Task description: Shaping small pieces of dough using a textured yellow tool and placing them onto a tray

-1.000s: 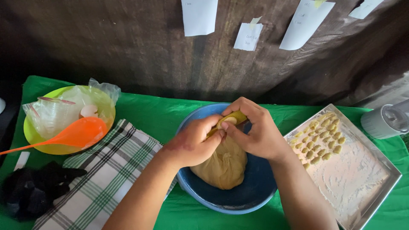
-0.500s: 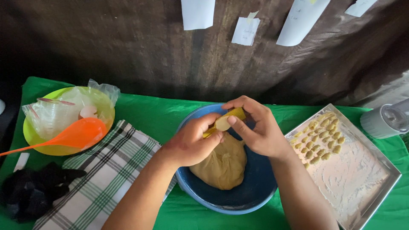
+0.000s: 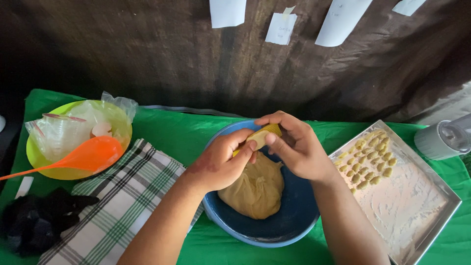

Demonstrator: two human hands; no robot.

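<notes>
Green cloth covers the table [image 3: 186, 132], which stands against a dark draped backdrop with 4 paper slips [image 3: 281, 28] hanging on it. Over the blue bowl [image 3: 299, 216] the right hand [image 3: 299, 152] cradles a small yellow ridged board [image 3: 271, 131], fingers curled under it, apparently so that its grooved face tilts toward the other hand. The left hand [image 3: 221, 164] pinches narrowly, thumb pressing a little piece of dough [image 3: 257, 140] against those ridges. Holding both above the bowl seems to keep the work close to the main dough lump [image 3: 255, 189], which sits in the bowl bottom directly below.

Just right of the bowl lies a floured metal tray [image 3: 417, 216]; about 20 shaped dough pieces [image 3: 368, 157] cluster in its far-left corner, leaving most of the floured surface open. A grey container [image 3: 444, 138] stands beyond the tray's far edge. To the left, a checked cloth [image 3: 122, 206] touches the bowl's rim, and a yellow-green bowl [image 3: 37, 159] holds a plastic bag [image 3: 68, 130] and an orange spoon [image 3: 83, 157]. Something black [image 3: 34, 223] lies at the near-left corner.
</notes>
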